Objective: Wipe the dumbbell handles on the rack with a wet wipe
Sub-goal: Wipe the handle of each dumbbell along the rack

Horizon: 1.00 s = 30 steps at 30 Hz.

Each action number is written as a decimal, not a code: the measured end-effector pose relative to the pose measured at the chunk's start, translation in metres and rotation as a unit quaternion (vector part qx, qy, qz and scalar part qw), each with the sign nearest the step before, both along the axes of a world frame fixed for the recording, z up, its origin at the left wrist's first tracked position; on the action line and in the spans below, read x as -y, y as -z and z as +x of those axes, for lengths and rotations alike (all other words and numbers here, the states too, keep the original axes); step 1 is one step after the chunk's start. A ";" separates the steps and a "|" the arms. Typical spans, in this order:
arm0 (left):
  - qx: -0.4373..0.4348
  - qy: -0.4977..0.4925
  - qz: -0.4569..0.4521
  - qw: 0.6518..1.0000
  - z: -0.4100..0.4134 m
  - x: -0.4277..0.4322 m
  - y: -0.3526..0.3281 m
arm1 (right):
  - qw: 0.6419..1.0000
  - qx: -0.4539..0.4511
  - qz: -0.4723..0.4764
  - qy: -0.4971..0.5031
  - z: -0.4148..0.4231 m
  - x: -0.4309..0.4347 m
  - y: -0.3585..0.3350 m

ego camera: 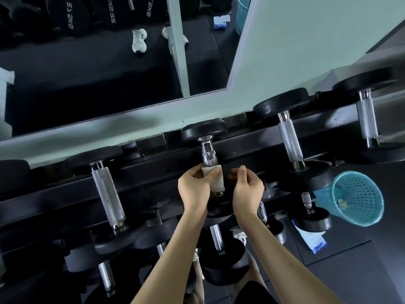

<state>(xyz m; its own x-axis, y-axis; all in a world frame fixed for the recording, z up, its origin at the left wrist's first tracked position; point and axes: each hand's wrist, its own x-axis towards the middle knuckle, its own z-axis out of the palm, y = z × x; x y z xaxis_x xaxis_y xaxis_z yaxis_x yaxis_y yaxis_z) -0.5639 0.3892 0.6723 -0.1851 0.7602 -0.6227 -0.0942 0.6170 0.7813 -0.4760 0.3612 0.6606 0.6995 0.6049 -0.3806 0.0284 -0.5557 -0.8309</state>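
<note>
wet wipe (215, 180): white, crumpled, wrapped round the handle's near end.
dumbbell handle (208, 155): knurled chrome, bare just beyond the hands.
left hand (194, 189): gripping wipe.
right hand (247, 191): curled beside it; grasp unclear.

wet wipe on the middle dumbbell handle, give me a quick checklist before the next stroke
1. wet wipe wrapped on the middle handle: ok, it covers the near end.
2. left hand grips the wipe: ok, fingers curl round it.
3. right hand holding anything: cannot tell, its curled fingers sit beside the handle and contact is hidden.
4. far end of the handle covered: not ok, bare metal shows beyond the wipe.
5. blue basket in sight for the used wipe: ok, it is to the right of the rack.
</note>
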 end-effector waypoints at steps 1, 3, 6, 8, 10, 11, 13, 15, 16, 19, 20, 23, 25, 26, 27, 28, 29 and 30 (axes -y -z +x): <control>-0.001 -0.002 0.002 1.000 0.001 0.000 0.000 | 1.000 0.000 0.002 -0.002 0.000 0.000 -0.001; -0.027 -0.003 0.017 0.999 0.004 -0.004 -0.001 | 1.000 0.003 0.005 -0.005 0.001 0.000 -0.001; -0.174 0.009 0.096 0.980 0.010 -0.026 -0.004 | 1.000 0.009 0.011 -0.011 -0.002 0.000 -0.002; -0.210 -0.016 0.099 0.973 0.012 -0.046 -0.006 | 1.000 0.015 0.017 -0.011 -0.005 0.000 -0.003; -0.188 -0.035 0.068 0.979 0.012 -0.055 -0.008 | 0.999 0.021 0.020 -0.016 -0.007 0.000 -0.002; -0.161 -0.043 0.050 0.985 0.011 -0.055 -0.008 | 0.999 0.026 0.019 -0.021 -0.007 0.000 -0.002; -0.087 -0.058 0.013 0.994 0.010 -0.052 -0.007 | 0.998 0.043 0.017 -0.031 -0.006 0.000 -0.002; -0.061 -0.049 0.010 0.997 0.011 -0.049 -0.005 | 0.998 0.057 0.019 -0.031 -0.007 0.000 -0.001; -0.079 -0.031 0.020 0.996 0.011 -0.047 -0.004 | 0.997 0.065 0.018 -0.030 -0.007 -0.001 0.000; -0.173 0.035 0.057 0.983 0.010 -0.040 -0.001 | 0.995 0.087 0.008 -0.041 -0.012 -0.002 -0.001; -0.194 0.057 0.063 0.977 0.009 -0.037 -0.002 | 0.995 0.095 0.006 -0.043 -0.013 -0.001 -0.002; -0.227 0.116 0.067 0.965 0.003 -0.028 -0.005 | 0.993 0.109 -0.003 -0.037 -0.012 -0.002 -0.002; -0.232 0.156 0.051 0.959 -0.002 -0.022 -0.005 | 0.993 0.115 -0.007 -0.030 -0.012 -0.002 -0.003; -0.234 0.178 0.037 0.955 -0.003 -0.018 -0.005 | 0.993 0.117 -0.009 -0.026 -0.012 -0.002 -0.003; -0.231 0.200 0.022 0.952 -0.005 -0.012 -0.002 | 0.993 0.116 -0.012 -0.023 -0.012 -0.002 -0.004; -0.220 0.221 0.006 0.950 -0.007 -0.006 0.000 | 0.993 0.113 -0.015 -0.019 -0.012 -0.002 -0.004; -0.208 0.238 -0.006 0.949 -0.008 -0.001 0.000 | 0.994 0.108 -0.020 -0.017 -0.012 -0.002 -0.006; -0.202 0.252 -0.012 0.946 -0.010 0.004 -0.003 | 0.994 0.104 -0.023 -0.015 -0.012 -0.002 -0.006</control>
